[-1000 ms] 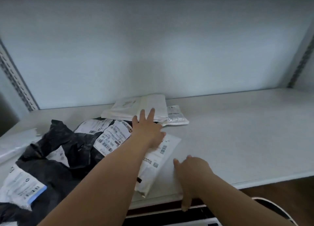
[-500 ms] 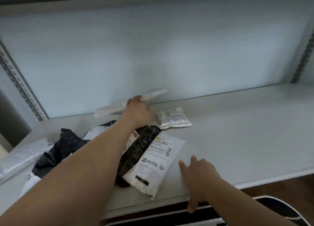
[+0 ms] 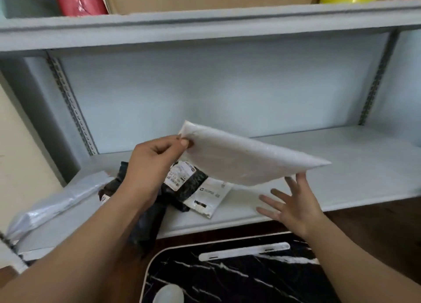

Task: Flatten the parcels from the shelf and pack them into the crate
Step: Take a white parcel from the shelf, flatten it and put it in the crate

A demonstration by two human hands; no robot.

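Early stage: left hand (image 3: 152, 166) pinches white parcel (image 3: 246, 159) lifted off shelf (image 3: 355, 166), right hand (image 3: 293, 205) fingers spread beneath; remaining parcels (image 3: 193, 186) unflattened at centre; crate unseen.

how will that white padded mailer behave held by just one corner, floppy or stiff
The white padded mailer probably stays fairly stiff: the left hand pinches one corner, yet it spans out nearly flat. Likely light too. The right hand is open beneath its far end.
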